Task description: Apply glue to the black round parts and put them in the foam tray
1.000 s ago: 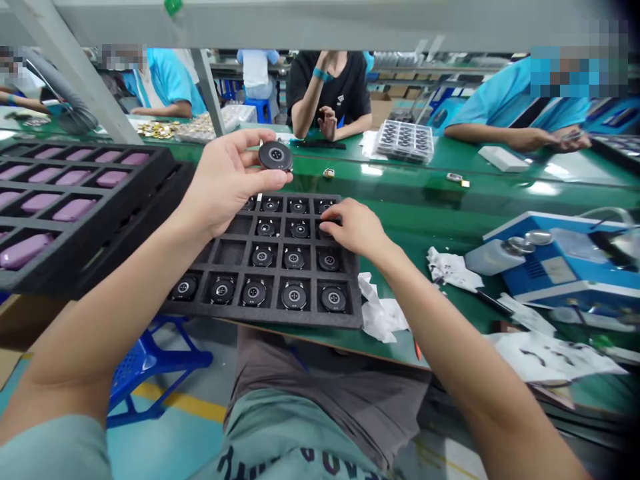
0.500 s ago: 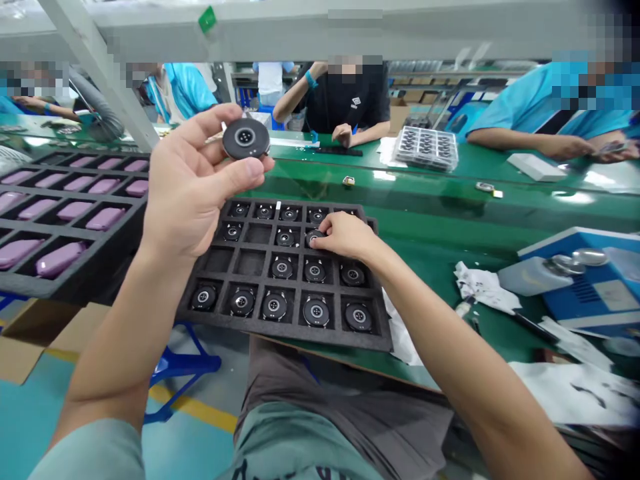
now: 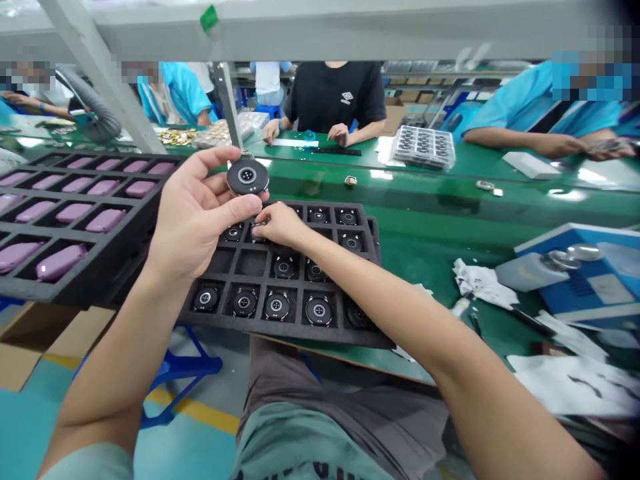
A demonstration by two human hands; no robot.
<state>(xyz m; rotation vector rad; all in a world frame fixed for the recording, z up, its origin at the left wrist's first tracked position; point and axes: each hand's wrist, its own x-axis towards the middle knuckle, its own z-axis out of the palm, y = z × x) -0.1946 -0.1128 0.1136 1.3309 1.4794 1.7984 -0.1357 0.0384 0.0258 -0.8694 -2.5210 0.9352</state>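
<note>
1. While the left hand (image 3: 193, 223) pinches a round black disc (image 3: 247, 176) between thumb and fingers, the disc sits in the air over the far edge of a black foam tray (image 3: 285, 331), its face turned toward the wearer.
2. The right hand (image 3: 283, 225) reaches across with its fingers bunched together, the fingertips (image 3: 260, 230) down at the second compartment from the left in the tray's second row. Whether they grip anything there, I cannot tell.
3. More discs sit in the tray, one to a compartment, though two compartments in the third row stand empty. The tray lies across the near edge of a green workbench (image 3: 425, 217).
4. To the left, a second foam tray (image 3: 75, 295) holds rows of lilac pads (image 3: 105, 220).
5. To the right lie crumpled white paper (image 3: 483, 283) and a blue machine (image 3: 583, 283).
6. At the far side, a clear tray of dark parts (image 3: 424, 147) rests near a co-worker in a black shirt (image 3: 335, 93), whose hands are on the bench.
</note>
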